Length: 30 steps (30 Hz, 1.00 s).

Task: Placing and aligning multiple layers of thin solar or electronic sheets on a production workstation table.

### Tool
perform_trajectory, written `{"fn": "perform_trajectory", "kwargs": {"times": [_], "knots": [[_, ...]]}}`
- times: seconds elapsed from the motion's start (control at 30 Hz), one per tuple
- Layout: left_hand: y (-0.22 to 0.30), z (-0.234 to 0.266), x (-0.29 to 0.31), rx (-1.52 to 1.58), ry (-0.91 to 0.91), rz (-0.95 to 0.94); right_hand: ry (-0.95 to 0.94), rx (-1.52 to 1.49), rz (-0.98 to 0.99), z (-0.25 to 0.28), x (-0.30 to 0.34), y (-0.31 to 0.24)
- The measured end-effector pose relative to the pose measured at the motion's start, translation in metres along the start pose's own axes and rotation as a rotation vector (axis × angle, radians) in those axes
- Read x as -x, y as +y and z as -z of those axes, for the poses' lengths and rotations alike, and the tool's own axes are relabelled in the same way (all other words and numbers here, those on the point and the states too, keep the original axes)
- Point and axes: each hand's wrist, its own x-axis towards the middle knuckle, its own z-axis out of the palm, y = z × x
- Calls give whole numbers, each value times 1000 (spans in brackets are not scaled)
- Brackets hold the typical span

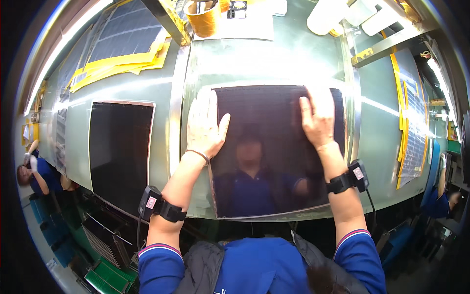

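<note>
A large dark glossy panel [267,120] with a thin pale border lies flat on the pale green worktop [264,59] before me. Along its left edge rests my left hand [206,128], palm down, fingers stretched toward the far side and thumb over the dark surface. My right hand [319,118] lies flat on the panel's right part, its fingertips washed out by glare. Neither hand grips anything. The panel's surface reflects a person in blue. A black strapped device sits on each of my forearms.
Another dark panel [121,149] lies to the left. Yellow-edged sheets are stacked at far left [125,58] and right [410,117]. Metal frame bars [177,98] flank my station. A brown container [202,20] and white rolls [325,17] stand behind. Co-workers [46,171] appear at both sides.
</note>
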Motion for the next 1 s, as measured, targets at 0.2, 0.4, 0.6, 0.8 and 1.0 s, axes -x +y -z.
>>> {"fn": "perform_trajectory", "kwargs": {"times": [0.2, 0.4, 0.6, 0.8, 1.0], "knots": [[1, 0, -3, -71, 5, -19, -232, 392, -157, 43, 29, 89], [-18, 23, 50, -202, 24, 122, -251, 355, -240, 101, 92, 71], [63, 73, 228, 149, -107, 206, -430, 108, -194, 169, 222, -35], [54, 33, 220, 707, -60, 832, -465, -110, 7, 139, 226, -83], [49, 57, 192, 941, -282, 1087, -440, -107, 88, 134, 233, -87]]}}
